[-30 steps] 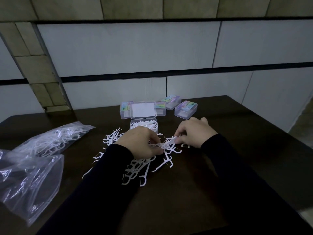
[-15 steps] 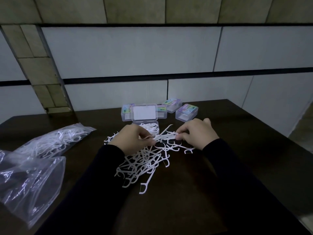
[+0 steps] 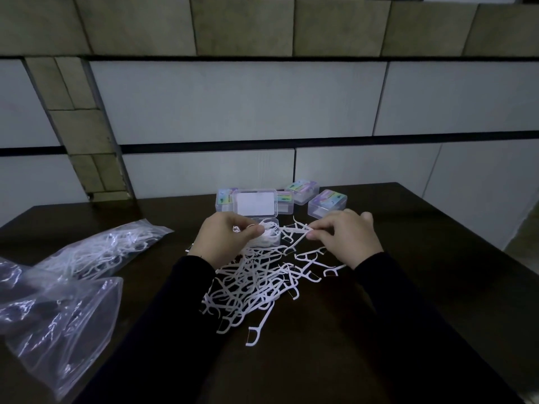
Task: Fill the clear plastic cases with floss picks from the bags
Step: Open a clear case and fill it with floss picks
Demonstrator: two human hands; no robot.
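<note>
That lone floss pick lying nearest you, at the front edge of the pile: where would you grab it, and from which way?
Probably by its straight handle, pinched from above near the middle. The nearest pick lies flat on the table, its forked floss head toward the person and its thin handle running back into the pile. The near half of the handle lies clear of other picks, so fingers fit either side.

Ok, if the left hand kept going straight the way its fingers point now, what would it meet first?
Probably the open case, partly filled with floss picks, right ahead of the left hand. Its fingers already sit at the near rim, though depth is hard to judge from this one view.
</note>
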